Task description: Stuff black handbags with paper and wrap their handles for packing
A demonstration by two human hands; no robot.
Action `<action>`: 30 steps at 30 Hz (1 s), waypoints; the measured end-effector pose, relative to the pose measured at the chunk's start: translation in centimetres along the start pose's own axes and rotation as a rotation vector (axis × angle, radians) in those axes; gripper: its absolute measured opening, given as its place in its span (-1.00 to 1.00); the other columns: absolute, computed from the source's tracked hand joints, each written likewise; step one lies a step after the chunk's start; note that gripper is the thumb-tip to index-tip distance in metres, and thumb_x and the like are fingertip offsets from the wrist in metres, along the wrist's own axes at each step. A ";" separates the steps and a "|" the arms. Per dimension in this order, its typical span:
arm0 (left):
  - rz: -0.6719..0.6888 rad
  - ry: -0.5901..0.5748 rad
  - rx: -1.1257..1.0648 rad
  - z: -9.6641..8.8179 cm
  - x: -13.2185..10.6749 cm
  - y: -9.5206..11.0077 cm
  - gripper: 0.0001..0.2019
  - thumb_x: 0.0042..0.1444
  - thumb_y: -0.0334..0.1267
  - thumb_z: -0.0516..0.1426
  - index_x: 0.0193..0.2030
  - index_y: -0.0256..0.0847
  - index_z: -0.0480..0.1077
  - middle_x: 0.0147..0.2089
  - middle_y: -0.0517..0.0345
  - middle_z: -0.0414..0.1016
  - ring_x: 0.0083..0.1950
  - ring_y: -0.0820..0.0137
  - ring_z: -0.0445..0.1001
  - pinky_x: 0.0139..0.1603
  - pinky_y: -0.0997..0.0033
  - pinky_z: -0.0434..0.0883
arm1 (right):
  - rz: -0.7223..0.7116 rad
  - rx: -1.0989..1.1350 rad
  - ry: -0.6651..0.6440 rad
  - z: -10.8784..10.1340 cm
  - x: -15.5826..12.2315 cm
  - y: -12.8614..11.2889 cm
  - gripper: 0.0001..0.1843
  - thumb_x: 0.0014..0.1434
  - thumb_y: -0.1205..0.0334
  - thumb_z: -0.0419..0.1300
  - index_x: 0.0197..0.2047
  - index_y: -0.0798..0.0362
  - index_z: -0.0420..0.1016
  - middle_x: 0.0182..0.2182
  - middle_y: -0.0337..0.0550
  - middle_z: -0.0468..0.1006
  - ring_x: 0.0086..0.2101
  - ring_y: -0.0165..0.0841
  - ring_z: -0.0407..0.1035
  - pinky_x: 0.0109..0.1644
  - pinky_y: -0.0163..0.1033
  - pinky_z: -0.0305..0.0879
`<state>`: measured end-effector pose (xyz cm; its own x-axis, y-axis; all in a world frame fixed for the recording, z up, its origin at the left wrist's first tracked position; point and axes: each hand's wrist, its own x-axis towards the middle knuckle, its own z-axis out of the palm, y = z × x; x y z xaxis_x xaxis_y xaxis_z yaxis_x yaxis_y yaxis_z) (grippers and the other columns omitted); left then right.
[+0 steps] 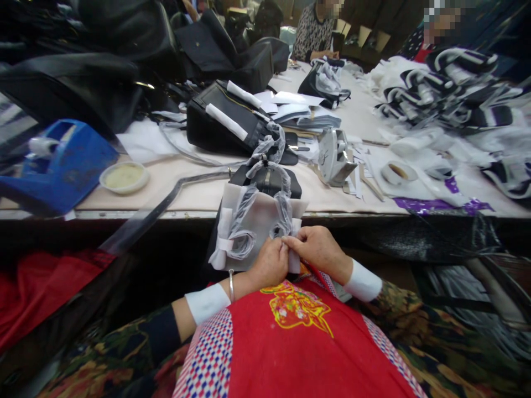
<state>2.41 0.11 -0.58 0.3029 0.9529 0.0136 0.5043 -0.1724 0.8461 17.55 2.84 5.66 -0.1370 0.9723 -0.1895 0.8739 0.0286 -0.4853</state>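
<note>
A black bag [265, 179] leans at the table edge against my lap, with a translucent sheet [259, 221] over its front. Clear plastic film wraps its straps [244, 204], which hang over the sheet. On the left side, white foam paper [224, 243] is bound round the bag's hardware. My left hand [271, 260] is closed at the bag's right side. Touching it, my right hand [321, 251] pinches at the white foam paper [295, 232] there. The fingertips meet, and what lies exactly between them is mostly hidden.
Another black bag [224, 119] with white wraps lies behind. On the left are a blue tape dispenser [62, 166] and a round tub [124, 178]; a grey dispenser [334, 157] stands right of centre. Black-and-white pieces [448, 94] are heaped right. Two people sit across the table.
</note>
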 end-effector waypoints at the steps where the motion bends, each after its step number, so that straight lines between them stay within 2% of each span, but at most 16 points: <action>1: 0.000 0.002 0.010 0.0 0.0 0.0 -0.73 0.32 -0.35 -0.09 -0.31 -0.24 0.38 -0.28 -0.07 0.51 -0.21 0.22 0.42 -0.11 0.20 0.37 | -0.001 0.001 0.004 0.0 0.0 -0.1 -0.52 0.20 -0.06 0.22 -0.63 0.08 0.45 -0.64 -0.18 0.47 -0.56 -0.39 0.28 -0.44 -0.26 0.06; 4: 0.003 0.002 0.032 -0.1 0.0 0.0 -0.72 0.33 -0.33 -0.08 -0.33 -0.24 0.38 -0.30 -0.04 0.50 -0.24 0.24 0.42 -0.16 0.23 0.36 | 0.006 0.114 -0.035 -0.3 -0.4 0.2 -0.56 0.18 -0.01 0.23 -0.61 0.09 0.48 -0.63 -0.18 0.49 -0.55 -0.38 0.31 -0.42 -0.27 0.10; 7: 0.011 0.001 0.047 -0.2 0.0 0.0 -0.71 0.35 -0.30 -0.07 -0.34 -0.23 0.38 -0.33 -0.01 0.50 -0.26 0.26 0.42 -0.19 0.27 0.34 | 0.130 0.388 -0.148 -0.6 -1.0 1.0 -0.68 0.13 0.05 0.25 -0.50 0.11 0.59 -0.61 -0.19 0.52 -0.55 -0.39 0.33 -0.44 -0.30 0.17; 10: 0.018 0.002 0.063 -0.2 0.0 0.2 -0.71 0.35 -0.30 -0.06 -0.36 -0.23 0.38 -0.35 0.01 0.48 -0.27 0.27 0.41 -0.19 0.28 0.33 | 0.269 0.645 -0.219 -0.4 -1.6 1.8 -0.71 0.04 0.05 0.32 -0.43 0.15 0.63 -0.61 -0.22 0.51 -0.60 -0.46 0.24 -0.50 -0.33 0.15; 12: 0.024 0.004 0.073 -0.2 0.0 0.2 -0.71 0.35 -0.30 -0.06 -0.38 -0.23 0.37 -0.36 0.00 0.47 -0.27 0.27 0.40 -0.20 0.27 0.33 | 0.310 0.753 -0.227 -0.1 -1.9 2.1 -0.69 -0.01 0.02 0.37 -0.44 0.15 0.61 -0.62 -0.24 0.48 -0.63 -0.51 0.16 -0.54 -0.34 0.08; 14: 0.031 0.008 0.083 -0.3 0.0 0.3 -0.71 0.34 -0.30 -0.06 -0.38 -0.24 0.37 -0.36 -0.01 0.47 -0.27 0.26 0.40 -0.20 0.27 0.33 | 0.327 0.799 -0.203 0.1 -2.1 2.2 -0.67 -0.04 0.01 0.40 -0.46 0.15 0.58 -0.62 -0.24 0.47 -0.64 -0.52 0.16 -0.55 -0.35 0.07; 19: 0.057 0.013 0.094 -0.3 -0.1 0.3 -0.70 0.34 -0.29 -0.07 -0.37 -0.23 0.36 -0.36 -0.01 0.45 -0.26 0.26 0.40 -0.18 0.26 0.33 | 0.319 0.790 -0.116 0.1 -2.1 1.9 -0.65 -0.15 0.04 0.47 -0.44 0.10 0.49 -0.60 -0.21 0.51 -0.55 -0.40 0.34 -0.48 -0.32 0.21; 25: 0.008 -0.016 0.020 -0.6 -0.1 0.5 -0.71 0.33 -0.28 -0.05 -0.37 -0.24 0.38 -0.35 0.02 0.46 -0.26 0.27 0.40 -0.18 0.27 0.33 | 0.291 0.857 -0.241 0.1 -1.9 1.9 -0.64 -0.05 0.00 0.42 -0.45 0.12 0.46 -0.63 -0.31 0.40 -0.62 -0.51 0.15 -0.55 -0.35 0.02; 30: -0.101 -0.109 -0.204 -1.6 -0.2 0.6 -0.67 0.35 -0.16 -0.05 -0.27 -0.27 0.46 -0.31 0.05 0.51 -0.26 0.30 0.43 -0.21 0.32 0.34 | 0.139 0.891 -0.281 0.1 -1.7 2.9 -0.63 -0.05 0.00 0.44 -0.39 0.11 0.48 -0.56 -0.30 0.44 -0.53 -0.47 0.25 -0.45 -0.35 0.15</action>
<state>1.38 0.25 0.71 0.3503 0.9283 -0.1248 0.3666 -0.0132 0.9303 20.25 1.28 4.44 -0.2675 0.8588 -0.4369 0.2287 -0.3839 -0.8946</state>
